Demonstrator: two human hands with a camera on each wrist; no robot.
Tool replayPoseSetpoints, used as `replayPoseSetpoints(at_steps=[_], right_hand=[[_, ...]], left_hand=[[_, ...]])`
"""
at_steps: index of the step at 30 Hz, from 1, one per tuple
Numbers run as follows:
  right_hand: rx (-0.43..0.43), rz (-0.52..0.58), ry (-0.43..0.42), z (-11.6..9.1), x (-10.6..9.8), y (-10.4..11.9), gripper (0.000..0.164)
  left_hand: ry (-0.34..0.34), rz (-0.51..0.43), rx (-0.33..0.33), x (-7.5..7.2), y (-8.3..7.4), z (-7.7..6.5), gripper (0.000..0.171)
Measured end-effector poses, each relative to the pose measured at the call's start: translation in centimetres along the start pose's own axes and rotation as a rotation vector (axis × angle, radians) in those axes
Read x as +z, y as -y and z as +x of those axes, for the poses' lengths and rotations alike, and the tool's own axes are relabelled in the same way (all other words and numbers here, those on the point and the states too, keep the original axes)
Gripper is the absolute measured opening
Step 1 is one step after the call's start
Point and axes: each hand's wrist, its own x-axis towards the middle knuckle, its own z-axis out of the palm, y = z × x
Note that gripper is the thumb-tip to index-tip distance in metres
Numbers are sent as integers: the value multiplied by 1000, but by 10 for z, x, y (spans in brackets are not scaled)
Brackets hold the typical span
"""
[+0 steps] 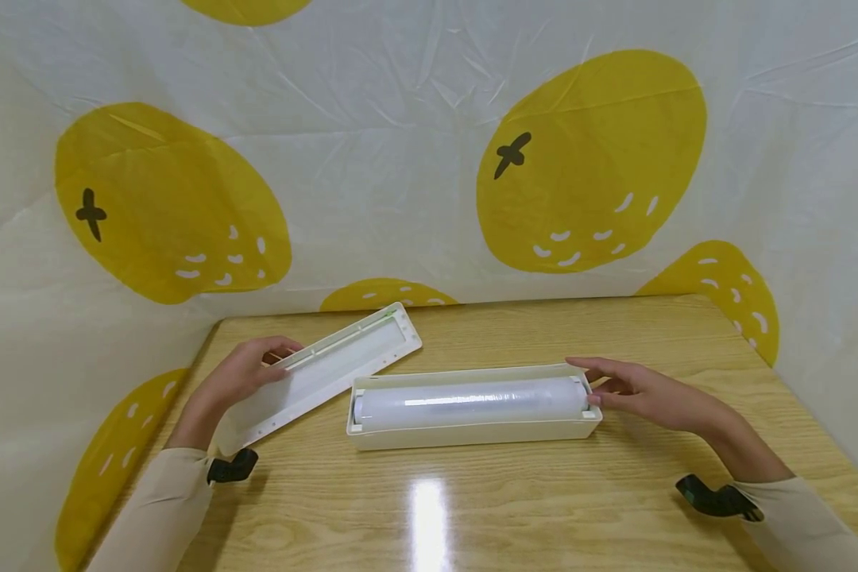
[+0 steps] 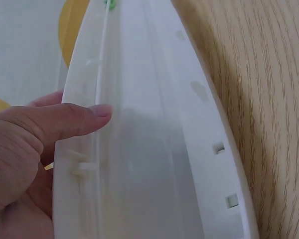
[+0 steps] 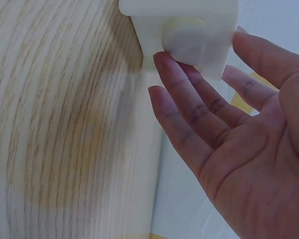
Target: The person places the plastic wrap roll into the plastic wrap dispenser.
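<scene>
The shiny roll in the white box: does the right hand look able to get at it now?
Probably yes: the right hand is at the right end of the box, the roll lies uncovered, and the left hand holds the long lid off to the side.

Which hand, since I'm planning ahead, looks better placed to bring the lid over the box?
Left, probably: the left hand grips the lid, while the right hand is at the right end of the box, away from the lid.

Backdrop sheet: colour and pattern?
The backdrop sheet is whitish with big yellow fruit-like shapes; it shows best in the head view.
</scene>
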Motion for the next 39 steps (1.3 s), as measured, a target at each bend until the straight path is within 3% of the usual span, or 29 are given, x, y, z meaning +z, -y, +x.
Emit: replayPoseSetpoints(at_steps=[9,21,39], right_hand=[[-7,-4,-2,1,0,0,59],[-1,-39,-7,3,0,-2,59],[-30,-14,10,4,-4,4,59]], left_hand=[[11,-50,-10,-4,-9,-1,32],[-4,-42,-2,-6,-17,3,27],[-20,-32,62,-8,-30,16,26]])
